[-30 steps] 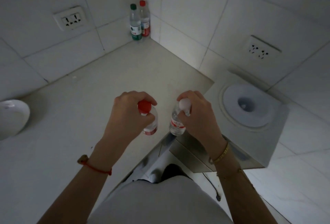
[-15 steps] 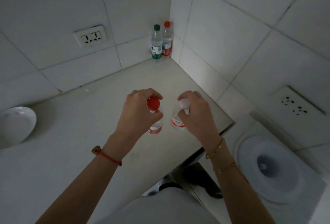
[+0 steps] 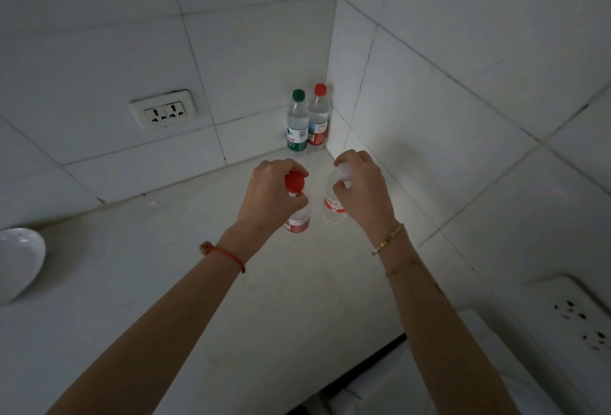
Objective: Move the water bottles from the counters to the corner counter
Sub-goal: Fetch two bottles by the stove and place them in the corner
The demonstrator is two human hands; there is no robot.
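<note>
My left hand [image 3: 269,198] grips a clear water bottle with a red cap [image 3: 295,183] by its neck, upright above the pale counter [image 3: 165,282]. My right hand [image 3: 362,188] holds a second clear bottle with a white cap [image 3: 334,209] the same way, right beside the first. Both hang a short way in front of the wall corner. In that corner stand two more bottles, upright and touching: a green-capped one [image 3: 296,124] on the left and a red-capped one [image 3: 319,117] on the right.
A white bowl [image 3: 16,262] sits at the counter's left edge. A wall socket [image 3: 162,113] is on the left tiled wall, another socket [image 3: 582,318] on the right wall. The counter's front edge and a white appliance top [image 3: 429,381] lie at the lower right.
Both hands have carried their bottles forward over the counter, closer to the two bottles in the corner. The view has swung up and left, so the water dispenser has slid out of frame.
</note>
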